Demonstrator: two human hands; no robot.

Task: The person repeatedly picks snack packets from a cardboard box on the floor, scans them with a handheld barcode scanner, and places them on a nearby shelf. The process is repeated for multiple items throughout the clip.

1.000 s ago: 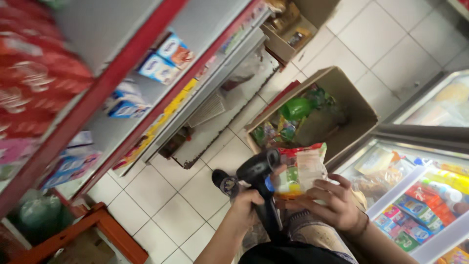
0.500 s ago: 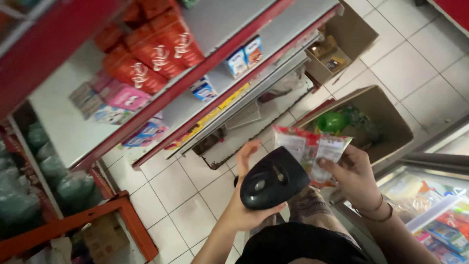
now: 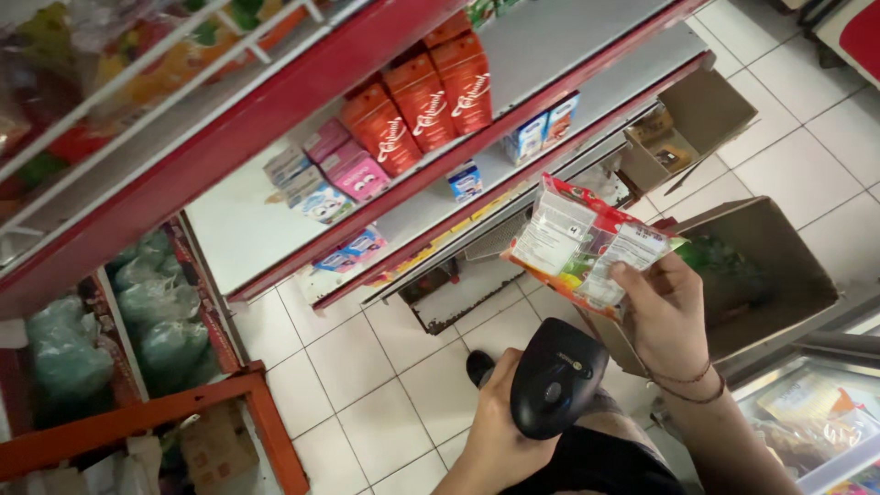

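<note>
My right hand (image 3: 666, 318) holds two small snack packets (image 3: 587, 244), red and green with white back labels, raised in front of the shelves. My left hand (image 3: 500, 431) grips a black handheld barcode scanner (image 3: 555, 378) just below the packets, its head turned up towards them. A thin bracelet circles my right wrist.
Red-edged shelves (image 3: 385, 137) carry red cartons (image 3: 422, 96), pink and blue boxes (image 3: 353, 174). An open cardboard box (image 3: 770, 275) with green items sits on the tiled floor; another open box (image 3: 687, 128) lies further back. A glass-topped freezer (image 3: 816, 412) stands at right. Green bags (image 3: 156, 312) fill a low orange rack.
The view has tilted up towards the shelves. My right hand lifted the packets higher and turned their white labels outward; the scanner stayed below them.
</note>
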